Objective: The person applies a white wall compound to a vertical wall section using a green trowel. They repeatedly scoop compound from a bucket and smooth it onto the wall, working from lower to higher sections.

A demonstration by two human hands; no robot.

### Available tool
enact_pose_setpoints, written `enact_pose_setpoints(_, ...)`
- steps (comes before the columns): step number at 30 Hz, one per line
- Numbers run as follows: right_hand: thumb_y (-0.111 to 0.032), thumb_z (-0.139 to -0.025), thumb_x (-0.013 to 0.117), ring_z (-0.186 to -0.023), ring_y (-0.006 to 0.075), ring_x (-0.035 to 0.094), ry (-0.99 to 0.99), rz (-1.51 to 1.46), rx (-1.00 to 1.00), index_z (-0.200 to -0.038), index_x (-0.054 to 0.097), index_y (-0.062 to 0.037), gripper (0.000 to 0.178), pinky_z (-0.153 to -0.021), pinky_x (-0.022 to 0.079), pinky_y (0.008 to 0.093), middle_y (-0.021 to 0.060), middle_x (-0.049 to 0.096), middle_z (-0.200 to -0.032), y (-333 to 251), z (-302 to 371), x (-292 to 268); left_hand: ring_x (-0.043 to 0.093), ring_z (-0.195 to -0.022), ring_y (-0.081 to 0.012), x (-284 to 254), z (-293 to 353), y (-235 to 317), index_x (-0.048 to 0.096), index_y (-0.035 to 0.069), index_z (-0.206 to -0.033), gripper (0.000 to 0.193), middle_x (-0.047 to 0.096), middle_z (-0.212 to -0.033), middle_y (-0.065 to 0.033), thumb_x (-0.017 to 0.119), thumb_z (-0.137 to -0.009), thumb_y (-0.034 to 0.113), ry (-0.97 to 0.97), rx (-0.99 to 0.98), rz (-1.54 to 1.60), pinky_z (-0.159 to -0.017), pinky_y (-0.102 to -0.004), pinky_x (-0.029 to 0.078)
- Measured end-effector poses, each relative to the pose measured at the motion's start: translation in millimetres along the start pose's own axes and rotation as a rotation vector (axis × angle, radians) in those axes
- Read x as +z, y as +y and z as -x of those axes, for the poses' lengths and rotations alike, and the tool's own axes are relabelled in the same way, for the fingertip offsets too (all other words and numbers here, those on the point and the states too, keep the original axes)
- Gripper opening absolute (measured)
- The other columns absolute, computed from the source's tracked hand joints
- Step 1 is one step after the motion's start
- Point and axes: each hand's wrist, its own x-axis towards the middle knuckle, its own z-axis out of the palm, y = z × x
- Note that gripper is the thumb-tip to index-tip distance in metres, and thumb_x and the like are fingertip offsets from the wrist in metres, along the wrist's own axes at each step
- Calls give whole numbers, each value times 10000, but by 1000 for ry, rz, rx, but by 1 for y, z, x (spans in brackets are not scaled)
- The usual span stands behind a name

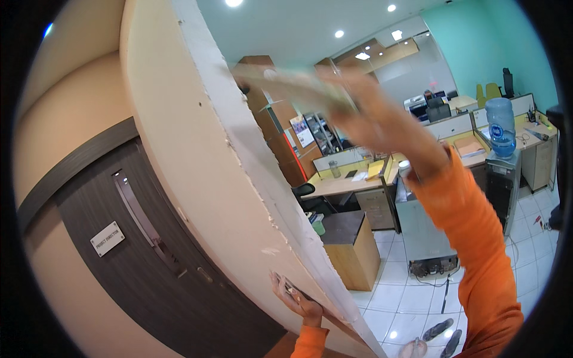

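Observation:
My right hand (373, 113) is raised in an orange sleeve and smeared by motion. Its fingers seem wrapped round a long pale tool (298, 86), whose blurred far end reaches toward the wall's end face; its kind cannot be made out. Low on the wall, my left hand (301, 300) is closed on a dark, flat tool (292, 286) near the wall's corner. Beige paint covers the broad side of the wall (179, 125). Rough white plaster coats its narrow end face (245, 140), with a ragged, crumbly edge running down the corner.
A dark door (113, 203) with a sign stands left. Beyond the wall are a wooden cabinet (352, 256), desks (334, 185) and a water dispenser (501, 179) topped by a blue bottle (500, 128). Sandals (439, 329) and a round container (413, 349) sit on the tiled floor.

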Motion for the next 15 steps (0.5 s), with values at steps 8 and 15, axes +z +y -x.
enact_pose_setpoints(8,-31,-910,488,-1057,275,657,188,-153,159,-1428,584,9,529,-974,493,358,224,703,-1260,53,-190,-9,398,-1439,-462,-2,3,-6,520,-22,-1310,410,427,-1517,-274,348,-1095,281,35,6,29,-1199,-590,308)
enact_pose_setpoints(15,-17,-896,495,-541,100,452,139,8,-168,-1434,592,-65,548,-497,394,301,0,513,-672,56,-178,6,394,-1439,-472,1,2,-9,527,-27,-1285,386,451,-1501,-277,350,-1086,253,61,6,80,-1195,-593,305)
